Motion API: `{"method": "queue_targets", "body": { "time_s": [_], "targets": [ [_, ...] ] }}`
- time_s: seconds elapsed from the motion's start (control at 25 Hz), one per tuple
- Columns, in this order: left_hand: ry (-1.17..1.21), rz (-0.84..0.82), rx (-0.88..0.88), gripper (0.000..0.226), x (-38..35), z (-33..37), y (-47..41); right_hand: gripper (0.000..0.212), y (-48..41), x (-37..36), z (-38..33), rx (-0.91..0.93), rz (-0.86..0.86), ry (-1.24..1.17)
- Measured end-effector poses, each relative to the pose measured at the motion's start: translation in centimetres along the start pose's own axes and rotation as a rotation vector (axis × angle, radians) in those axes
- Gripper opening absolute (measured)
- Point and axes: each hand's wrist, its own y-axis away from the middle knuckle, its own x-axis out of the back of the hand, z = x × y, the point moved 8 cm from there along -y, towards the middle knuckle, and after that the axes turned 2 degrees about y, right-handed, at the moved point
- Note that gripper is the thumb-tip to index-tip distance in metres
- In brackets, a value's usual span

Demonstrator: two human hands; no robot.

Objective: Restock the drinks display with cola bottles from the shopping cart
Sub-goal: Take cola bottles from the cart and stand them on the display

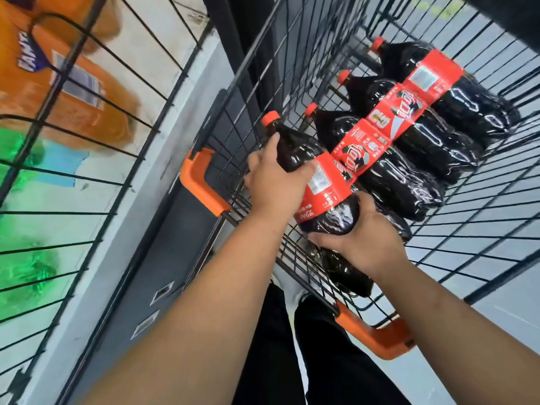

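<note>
**Grey aisle floor (502, 331), cart mostly full**

Beside the wire-fronted drinks display (187, 118), you are holding a dark, red-labelled plastic cola bottle (324, 197) over the black wire shopping cart (198, 182), left hand (274, 182) curling round its shoulder, right hand (365, 241) cupping its base. Its long axis is slanting, cap pointing up-left toward the display. At least three matching bottles (394, 182) are waiting in the cart, so most restocking seems to be remaining.

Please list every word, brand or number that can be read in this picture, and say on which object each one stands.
"Coca-Cola": white script on the red label of the nearest cola bottle.
"FAN...": blurred logo on the orange bottle; the remaining letters are unreadable.
Small print and graphics on the labels of the other cola bottles: too small or blurred to read.
</note>
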Motion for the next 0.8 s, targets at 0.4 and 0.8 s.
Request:
{"method": "queue_targets", "body": {
  "time_s": [0.4,0.8],
  "targets": [
    [0.326,-0.191,0.177,0.112,-2.6,-0.5,-2.5,0.102,-0.5,0.7,0.1,-0.036,-0.016,-0.211],
    [0.291,-0.197,0.065,0.117,-3.6,0.9,-3.9,0.136,-1.4,0.5,-0.9,0.093,0.050,-0.116]
  ]
}}
